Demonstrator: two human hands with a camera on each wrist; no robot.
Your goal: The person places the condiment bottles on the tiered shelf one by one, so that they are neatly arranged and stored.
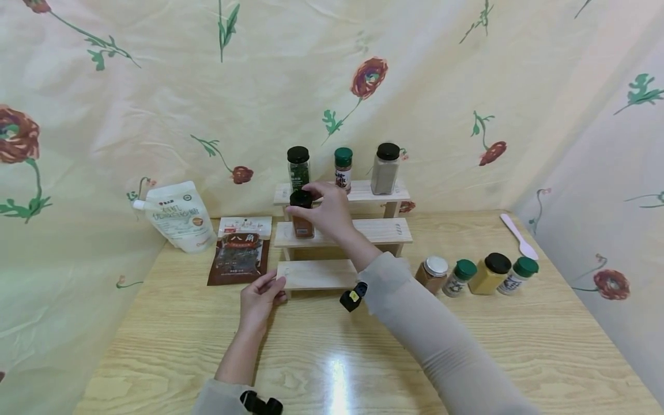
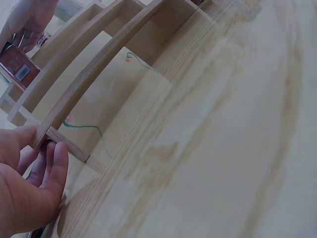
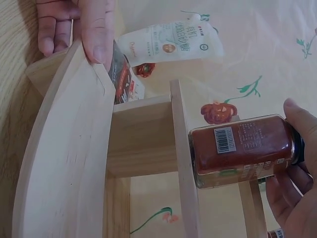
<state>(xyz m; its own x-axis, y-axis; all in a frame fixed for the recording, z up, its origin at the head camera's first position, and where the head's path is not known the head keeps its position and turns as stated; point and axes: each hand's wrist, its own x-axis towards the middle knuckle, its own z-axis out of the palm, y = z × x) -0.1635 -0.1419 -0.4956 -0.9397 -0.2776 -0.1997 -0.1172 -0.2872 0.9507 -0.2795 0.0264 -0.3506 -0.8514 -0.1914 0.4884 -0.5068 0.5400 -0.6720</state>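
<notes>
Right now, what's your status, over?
Right hand grips black-lidded, reddish rectangular jar. Left hand holds end of lowest pale wooden shelf. No obstruction visible.

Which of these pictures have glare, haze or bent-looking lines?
Head view: a bright white streak of glare on the table, near the bottom edge; left wrist view: hazy, washed-out look, with the wooden rack seeming curved, probably lens distortion, since it looks straight in the head view; right wrist view: its nearest board bows too, while the jar looks fairly sharp.
</notes>
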